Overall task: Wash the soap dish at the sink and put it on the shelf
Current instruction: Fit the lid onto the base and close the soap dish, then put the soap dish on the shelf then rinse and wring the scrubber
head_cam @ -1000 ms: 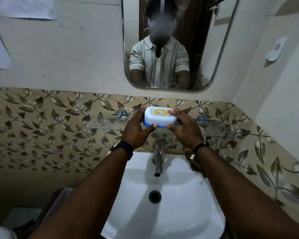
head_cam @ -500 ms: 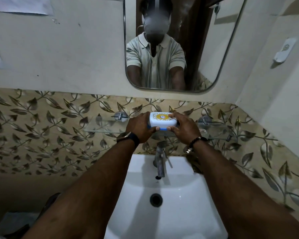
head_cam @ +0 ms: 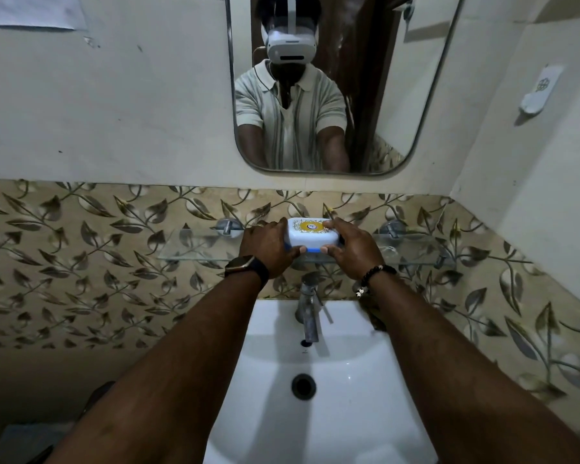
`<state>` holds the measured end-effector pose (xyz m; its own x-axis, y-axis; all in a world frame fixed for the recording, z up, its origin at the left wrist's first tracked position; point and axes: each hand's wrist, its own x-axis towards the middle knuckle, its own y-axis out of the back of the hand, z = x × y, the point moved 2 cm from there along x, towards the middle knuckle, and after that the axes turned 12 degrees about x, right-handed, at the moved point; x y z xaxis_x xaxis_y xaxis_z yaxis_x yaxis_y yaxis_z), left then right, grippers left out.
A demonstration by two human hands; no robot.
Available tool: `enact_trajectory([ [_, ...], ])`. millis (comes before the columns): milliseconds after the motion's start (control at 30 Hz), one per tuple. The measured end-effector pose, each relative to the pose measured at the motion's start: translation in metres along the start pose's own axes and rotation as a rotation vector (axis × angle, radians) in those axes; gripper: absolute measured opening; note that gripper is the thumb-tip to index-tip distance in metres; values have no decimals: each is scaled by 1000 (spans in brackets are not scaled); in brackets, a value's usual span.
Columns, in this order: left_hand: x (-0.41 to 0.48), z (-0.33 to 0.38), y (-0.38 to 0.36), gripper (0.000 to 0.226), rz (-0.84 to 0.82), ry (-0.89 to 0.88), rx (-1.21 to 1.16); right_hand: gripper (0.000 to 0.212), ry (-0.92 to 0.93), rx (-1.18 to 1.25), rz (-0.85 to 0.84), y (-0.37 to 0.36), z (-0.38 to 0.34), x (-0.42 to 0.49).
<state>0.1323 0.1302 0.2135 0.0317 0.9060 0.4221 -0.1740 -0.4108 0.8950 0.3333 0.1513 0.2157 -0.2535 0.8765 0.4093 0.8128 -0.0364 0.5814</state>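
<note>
The soap dish (head_cam: pixel 310 236) is a white lidded box with a blue base and a yellow emblem on top. It rests on the middle of the glass shelf (head_cam: pixel 195 246), above the tap. My left hand (head_cam: pixel 268 250) grips its left end and my right hand (head_cam: pixel 354 246) grips its right end, thumbs on the front edge. Below lies the white sink (head_cam: pixel 355 390) with its dark drain (head_cam: pixel 303 386).
A metal tap (head_cam: pixel 309 308) stands just under the shelf at the back of the sink. Two chrome brackets (head_cam: pixel 227 226) hold the shelf to the leaf-patterned tiles. A mirror (head_cam: pixel 335 82) hangs above, and a white wall fitting (head_cam: pixel 539 90) sits on the right wall.
Both hands carried the soap dish forward and down from mid-air onto the glass shelf. The view has tilted up slightly.
</note>
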Motion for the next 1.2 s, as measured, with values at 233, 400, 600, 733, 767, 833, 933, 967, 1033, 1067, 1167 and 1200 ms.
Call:
enact_trajectory([
  [233,-16,14,3,86,118,-40,-7,61,88,-52,95,10,-3,-11],
  [400,-31,59,12,69,340,-360,15,53,310,-400,212,29,-9,-42],
  [600,-36,127,0,52,378,-604,11,64,148,-626,318,76,17,-85],
  [733,-61,170,-25,53,277,-614,-99,59,97,-641,313,93,45,-120],
  [767,-68,178,-32,54,254,-603,-130,60,73,-644,310,95,53,-130],
  [833,-81,189,-48,53,214,-597,-163,62,27,-655,293,96,68,-148],
  [933,-97,192,-70,50,161,-654,-154,65,-23,-670,222,91,84,-174],
  [967,-101,192,-77,49,142,-675,-144,65,-43,-678,196,88,89,-180],
  [1033,-107,191,-91,49,100,-688,-126,65,-85,-689,160,81,98,-189],
  [1067,-109,190,-97,49,88,-683,-115,67,-103,-695,144,77,102,-192],
  [1167,-111,184,-113,52,55,-650,-69,71,-148,-703,88,66,118,-193],
  [1200,-109,181,-119,53,44,-643,-49,72,-164,-697,69,61,123,-192],
])
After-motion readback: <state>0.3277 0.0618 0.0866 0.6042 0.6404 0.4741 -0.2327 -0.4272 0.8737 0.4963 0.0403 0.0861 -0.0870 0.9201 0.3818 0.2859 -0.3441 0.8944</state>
